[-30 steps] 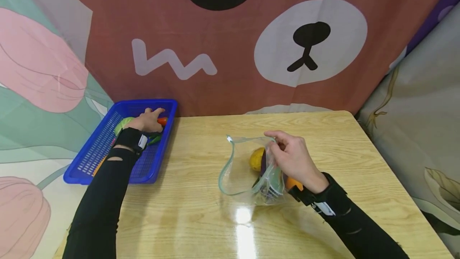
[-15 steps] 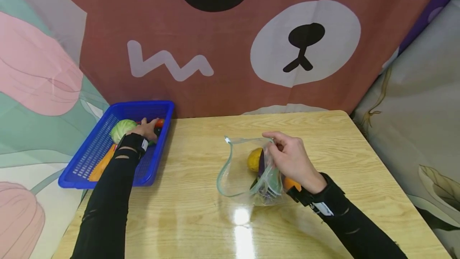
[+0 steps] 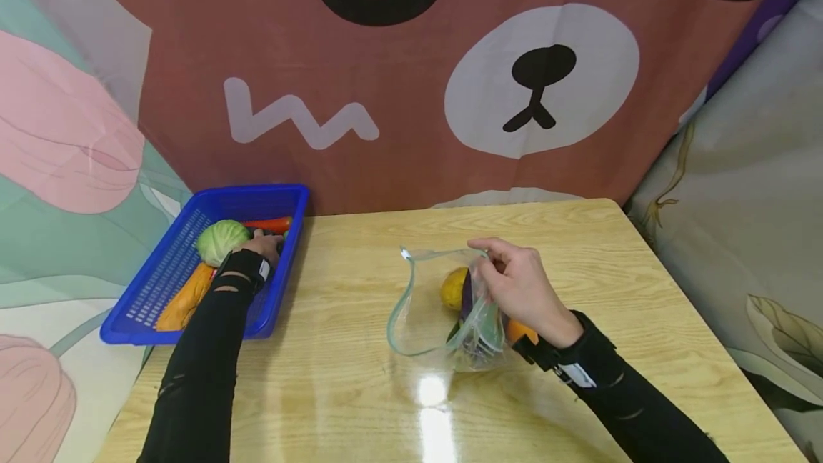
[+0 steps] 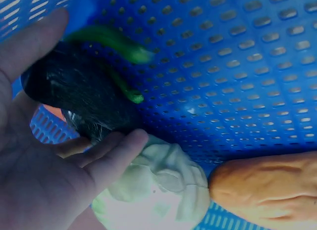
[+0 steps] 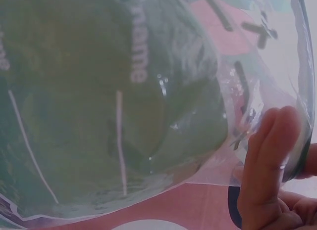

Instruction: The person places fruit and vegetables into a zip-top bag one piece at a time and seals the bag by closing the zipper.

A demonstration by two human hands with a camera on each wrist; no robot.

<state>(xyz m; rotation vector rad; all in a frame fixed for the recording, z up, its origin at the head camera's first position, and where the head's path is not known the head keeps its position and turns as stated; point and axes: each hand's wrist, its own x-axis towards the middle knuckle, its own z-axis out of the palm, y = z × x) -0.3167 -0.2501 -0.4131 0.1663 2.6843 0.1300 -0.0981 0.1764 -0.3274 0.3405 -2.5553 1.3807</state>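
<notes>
My left hand (image 3: 265, 246) reaches into the blue basket (image 3: 298, 234). In the left wrist view its thumb and fingers lie around a dark, almost black, glossy vegetable (image 4: 84, 81). Green pepper-like pieces (image 4: 111, 39) lie beside that, and a pale green cabbage (image 3: 221, 241) touches the fingers' side. My right hand (image 3: 521, 284) pinches the rim of a clear zip bag (image 3: 421, 306), which stands with its mouth wide. Inside show a yellow lemon-like fruit (image 3: 453, 289) and a dark purple eggplant-like piece (image 3: 467, 293). An orange round fruit (image 3: 519, 332) shows under the right wrist.
Also in the basket are a carrot (image 3: 270, 224) at the far side and a long orange-tan squash-like vegetable (image 3: 185, 299) at the near left. The wooden table (image 3: 341, 377) carries basket and bag. A printed bear curtain (image 3: 398, 148) hangs behind the table.
My left hand has moved lower and nearer in the basket, off the carrot to the dark vegetable, leaving cabbage and carrot more visible. The right hand keeps its hold on the bag.
</notes>
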